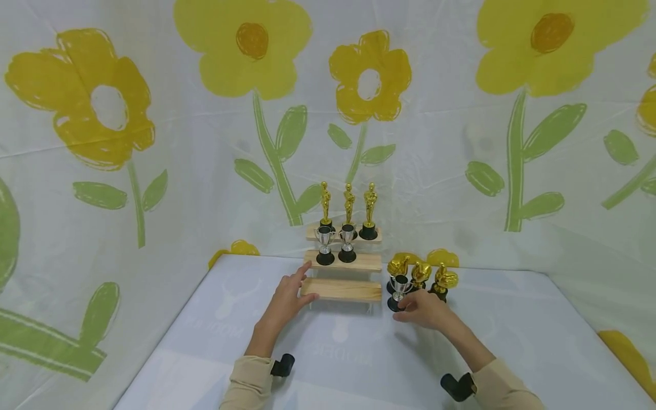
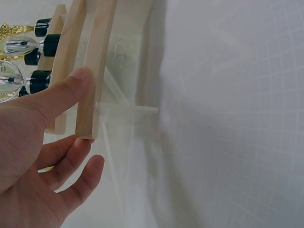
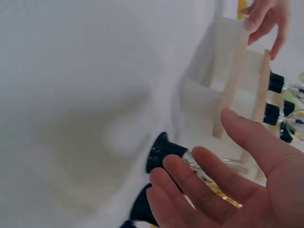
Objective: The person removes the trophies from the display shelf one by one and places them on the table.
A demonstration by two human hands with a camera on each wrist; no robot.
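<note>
a small silver cup (image 1: 400, 282) on a black base is upright just ahead of the fingertips of the right hand (image 1: 426, 309). that hand is spread, thumb well apart from loosely extended fingers, with no grip on the cup. just beyond the same hand, close behind the cup, are three gold hand-shaped trophies (image 1: 445, 278). to its left is a three-tier wooden shelf (image 1: 340, 289); the left hand (image 1: 283, 293) is at the shelf's far end, widely parted, thumb touching the lowest board and other fingers around the board ends. beyond the left hand, two silver cups (image 1: 347, 234) stand on the middle tier and three gold figures (image 1: 370, 199) on the top one.

to take the cup well, i'd judge, pinch low on the stem or base, keep it level, and leave the gold trophies unbumped; a light left-hand touch should steady the shelf.

the right wrist view hides much of the cup behind the fingers, so contact, and whether the base fully meets the table (image 1: 353, 376), cannot be told. the trophies there are cut off.
</note>
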